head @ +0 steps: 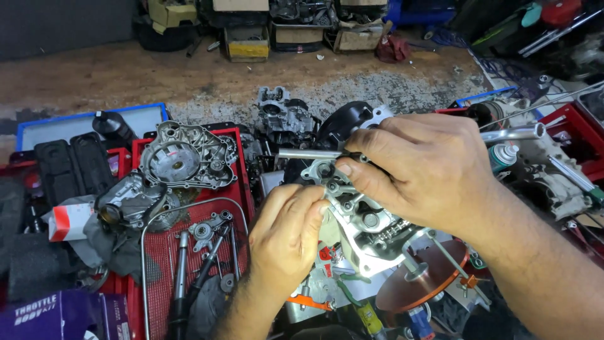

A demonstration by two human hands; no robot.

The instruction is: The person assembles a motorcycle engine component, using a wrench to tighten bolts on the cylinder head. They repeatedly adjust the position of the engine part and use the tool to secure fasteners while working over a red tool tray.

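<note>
Concrete floor point(189, 79), stained and worn, stretched behind the work area, with cardboard boxes point(248, 41) lined along its far edge. Nearer, a red wire tray point(160, 264) carried a round grey engine cover point(185, 154) and several loose shafts and small metal parts. At the centre sat a grey metal cylinder head point(371, 226), tilted, with a copper-coloured disc point(421, 283) just below and to its right. The right hand point(421, 167) lay over the top of the cylinder head, its fingers curled tight and pinching a slim steel rod point(308, 153) that stuck out level to the left; the rod's inner end was hidden under the fingertips. The left hand point(286, 239) was closed in a loose fist against the head's left edge, thumb and forefinger pressed to the casting beside a small round bore; whether it gripped any separate small part could not be told.
</note>
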